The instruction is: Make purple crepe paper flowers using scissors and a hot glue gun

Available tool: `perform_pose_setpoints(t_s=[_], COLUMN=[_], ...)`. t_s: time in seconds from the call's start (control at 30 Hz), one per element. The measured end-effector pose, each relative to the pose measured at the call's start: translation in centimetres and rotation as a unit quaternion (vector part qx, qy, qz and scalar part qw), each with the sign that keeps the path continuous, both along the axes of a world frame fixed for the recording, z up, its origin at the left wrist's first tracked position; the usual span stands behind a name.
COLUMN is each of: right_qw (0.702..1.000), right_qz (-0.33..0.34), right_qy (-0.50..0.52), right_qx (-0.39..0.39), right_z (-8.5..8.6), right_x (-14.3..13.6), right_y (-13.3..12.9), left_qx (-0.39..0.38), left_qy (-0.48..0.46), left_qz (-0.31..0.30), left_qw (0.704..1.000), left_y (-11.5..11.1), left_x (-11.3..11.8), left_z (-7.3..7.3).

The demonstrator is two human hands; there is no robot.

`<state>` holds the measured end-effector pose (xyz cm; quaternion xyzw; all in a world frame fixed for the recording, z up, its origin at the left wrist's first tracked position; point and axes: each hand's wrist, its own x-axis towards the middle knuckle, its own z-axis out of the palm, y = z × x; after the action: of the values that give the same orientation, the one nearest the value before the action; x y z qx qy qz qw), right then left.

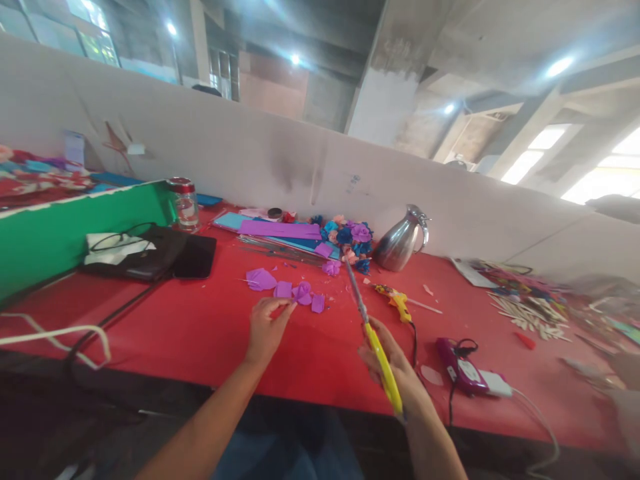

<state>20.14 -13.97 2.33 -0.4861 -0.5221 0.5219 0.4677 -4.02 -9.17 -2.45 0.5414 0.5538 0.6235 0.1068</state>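
My left hand (269, 328) is closed in a pinch at the edge of a purple crepe-paper flower (302, 292). On either side of it lie purple paper pieces: a square (283, 289), a small piece (318, 303) and a larger petal shape (260, 279). My right hand (393, 360) is wrapped round yellow-handled scissors (383, 367), seen edge-on, their long grey blades pointing away over the table. Beyond the blade tip sits a finished-looking purple flower (331, 267). A yellow hot glue gun (394, 301) rests right of the scissors.
Behind are paper flowers (353, 235), purple paper strips (280, 230) and a steel jug (403, 240). At left stand a glass jar (185, 207), a black tablet (195, 257) and a green box wall (85, 233). A purple power strip (461, 367) with cords lies at right.
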Motion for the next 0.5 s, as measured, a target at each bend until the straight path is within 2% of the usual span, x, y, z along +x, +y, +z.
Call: perform_pose_setpoints(t_s=[0.1,0.2,0.3,0.5], right_qw=[0.994,0.989,0.990,0.991], right_qz=[0.024,0.032,0.023,0.038], right_qy=[0.095,0.107,0.091,0.029], right_qx=[-0.050,-0.093,-0.109,-0.127], right_z=[-1.0,-1.5,-1.0,0.1], right_x=[-2.2,-3.9,-4.8,-5.7], right_y=[-3.5,-5.5,-5.9,-5.2], left_qx=[0.001,0.015,0.037,0.075], left_qy=[0.024,0.060,0.096,0.152], left_qz=[0.001,0.002,0.010,0.027], left_qw=[1.000,0.998,0.995,0.985], left_y=[0.0,-0.1,-0.5,-0.9], left_x=[0.1,0.3,0.6,0.8], left_z=[0.1,0.4,0.8,1.2])
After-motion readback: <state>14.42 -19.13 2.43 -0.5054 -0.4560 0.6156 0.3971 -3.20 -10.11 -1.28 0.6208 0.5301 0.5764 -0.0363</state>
